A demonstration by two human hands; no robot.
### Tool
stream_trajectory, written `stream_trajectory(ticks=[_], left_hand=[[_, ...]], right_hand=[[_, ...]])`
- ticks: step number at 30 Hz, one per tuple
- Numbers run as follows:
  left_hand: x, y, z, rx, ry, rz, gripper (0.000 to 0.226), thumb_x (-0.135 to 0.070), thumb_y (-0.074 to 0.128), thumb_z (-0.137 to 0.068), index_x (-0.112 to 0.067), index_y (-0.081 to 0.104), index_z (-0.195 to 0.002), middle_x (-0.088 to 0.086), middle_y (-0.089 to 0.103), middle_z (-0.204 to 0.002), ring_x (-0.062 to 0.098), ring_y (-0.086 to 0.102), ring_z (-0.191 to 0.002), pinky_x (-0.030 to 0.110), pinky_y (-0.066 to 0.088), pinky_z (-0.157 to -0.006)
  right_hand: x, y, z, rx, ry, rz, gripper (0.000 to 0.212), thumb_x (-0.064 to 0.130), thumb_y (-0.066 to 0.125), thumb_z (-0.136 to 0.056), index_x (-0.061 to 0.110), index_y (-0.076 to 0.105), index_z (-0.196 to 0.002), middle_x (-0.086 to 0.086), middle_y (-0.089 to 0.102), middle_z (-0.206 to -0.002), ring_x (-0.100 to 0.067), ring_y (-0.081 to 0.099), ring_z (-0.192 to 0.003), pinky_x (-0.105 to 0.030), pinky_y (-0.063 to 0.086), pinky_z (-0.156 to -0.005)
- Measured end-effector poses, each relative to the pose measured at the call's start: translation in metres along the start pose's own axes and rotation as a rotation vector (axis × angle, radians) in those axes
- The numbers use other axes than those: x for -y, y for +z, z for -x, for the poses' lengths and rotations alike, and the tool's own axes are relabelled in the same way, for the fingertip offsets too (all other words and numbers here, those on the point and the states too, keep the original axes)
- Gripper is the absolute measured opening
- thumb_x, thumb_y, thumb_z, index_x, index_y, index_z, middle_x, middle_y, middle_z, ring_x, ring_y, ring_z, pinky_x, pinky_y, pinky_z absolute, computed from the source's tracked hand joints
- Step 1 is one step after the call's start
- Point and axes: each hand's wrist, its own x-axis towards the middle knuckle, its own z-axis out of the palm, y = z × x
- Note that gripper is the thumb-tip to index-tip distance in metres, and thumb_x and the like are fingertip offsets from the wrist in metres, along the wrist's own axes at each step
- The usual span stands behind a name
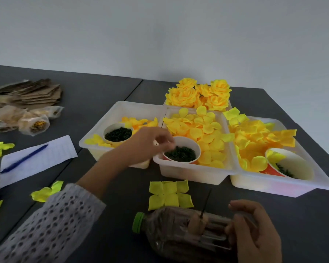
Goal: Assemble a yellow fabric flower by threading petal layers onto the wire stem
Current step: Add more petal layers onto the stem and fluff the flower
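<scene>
left hand fingers pinched over cup, hold unclear | right hand grips bottle | wire stem upright, stiff, thin | petal layer on desk, 11 o'clock of stem; soft, light, pinch near centre

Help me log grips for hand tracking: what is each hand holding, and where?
The right hand grips the plastic bottle around its lower body. The left hand reaches over a cup; its hold cannot be told.

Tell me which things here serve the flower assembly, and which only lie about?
For the job: wire stem, yellow petal layer, trays of petals, paper cup of green pieces, left hand, right hand holding the plastic bottle.

Lying about: blue pen, lined paper, cardboard stack, finished flowers.
</scene>
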Motion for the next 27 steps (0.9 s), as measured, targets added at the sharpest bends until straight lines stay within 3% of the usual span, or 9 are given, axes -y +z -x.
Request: stream_trajectory(ticks=[2, 5, 8, 10, 14, 18, 23, 27], left_hand=[[0.032, -0.009, -0.018, -0.160, -0.117, -0.305, 0.028, -0.031, 0.064, -0.091, -0.026, 0.062, -0.118, 0.000, 0.059, -0.116, 0.015, 0.054, -0.108, 0.035, 0.047, -0.090], [0.066, -0.012, -0.034, 0.000, -0.374, -0.666, 0.047, -0.034, 0.061, -0.091, -0.032, 0.046, -0.136, 0.005, 0.045, -0.133, 0.028, 0.042, -0.123, 0.046, 0.039, -0.098], [0.083, -0.007, -0.043, 0.070, -0.407, -0.742, 0.027, -0.033, 0.062, -0.091, -0.028, 0.060, -0.117, 0.003, 0.053, -0.126, 0.027, 0.045, -0.120, 0.048, 0.037, -0.100], [0.089, -0.002, -0.045, 0.007, -0.362, -0.711, 0.016, -0.033, 0.061, -0.091, -0.023, 0.065, -0.103, 0.002, 0.060, -0.116, 0.024, 0.052, -0.111, 0.045, 0.041, -0.096], [0.090, -0.005, -0.039, -0.182, -0.322, -0.474, 0.008, -0.032, 0.063, -0.090, -0.024, 0.062, -0.090, -0.004, 0.062, -0.098, 0.018, 0.059, -0.089, 0.034, 0.047, -0.074], [0.079, -0.019, -0.031, -0.368, -0.322, -0.418, 0.004, -0.028, 0.061, -0.092, -0.027, 0.058, -0.094, -0.007, 0.066, -0.087, 0.013, 0.061, -0.072, 0.034, 0.054, -0.069], [0.038, -0.037, -0.023, -0.515, -0.225, -0.319, 0.020, -0.027, 0.063, -0.092, -0.025, 0.059, -0.112, -0.009, 0.063, -0.086, 0.007, 0.058, -0.070, 0.022, 0.040, -0.058], [-0.016, -0.038, -0.011, -0.497, -0.124, -0.082, 0.006, -0.028, 0.066, -0.089, -0.029, 0.065, -0.095, -0.017, 0.060, -0.075, -0.002, 0.058, -0.062, 0.009, 0.037, -0.054]], right_hand=[[0.000, 0.001, 0.001, -0.008, -0.007, -0.005, 0.032, -0.014, 0.050, -0.088, 0.014, 0.063, -0.082, -0.015, 0.060, -0.054, -0.011, 0.051, -0.037, -0.017, 0.042, -0.043], [0.000, 0.002, 0.003, 0.006, 0.001, -0.002, 0.032, -0.014, 0.050, -0.088, 0.013, 0.064, -0.079, -0.016, 0.059, -0.052, -0.011, 0.051, -0.037, -0.016, 0.042, -0.043], [-0.001, -0.001, 0.003, 0.021, 0.018, -0.026, 0.032, -0.015, 0.050, -0.087, 0.011, 0.064, -0.078, -0.017, 0.059, -0.051, -0.014, 0.052, -0.037, -0.016, 0.042, -0.042], [-0.002, -0.003, 0.003, 0.022, 0.022, -0.017, 0.034, -0.016, 0.050, -0.087, 0.012, 0.065, -0.077, -0.017, 0.060, -0.051, -0.014, 0.053, -0.037, -0.014, 0.043, -0.041], [-0.004, -0.006, 0.002, -0.006, 0.013, 0.006, 0.049, -0.015, 0.050, -0.087, 0.029, 0.066, -0.070, -0.015, 0.059, -0.050, -0.014, 0.054, -0.038, -0.014, 0.043, -0.042], [-0.001, -0.005, 0.003, -0.030, -0.031, 0.029, 0.051, -0.016, 0.050, -0.087, 0.030, 0.066, -0.072, -0.013, 0.060, -0.051, -0.013, 0.053, -0.037, -0.014, 0.042, -0.043], [0.005, -0.006, -0.005, -0.011, -0.048, 0.014, 0.050, -0.015, 0.048, -0.088, 0.030, 0.066, -0.074, -0.016, 0.059, -0.051, -0.015, 0.052, -0.038, -0.018, 0.042, -0.043], [0.017, -0.007, -0.015, 0.006, -0.084, -0.051, 0.040, -0.017, 0.046, -0.089, 0.017, 0.065, -0.078, -0.013, 0.062, -0.058, -0.023, 0.049, -0.039, -0.027, 0.039, -0.039]])
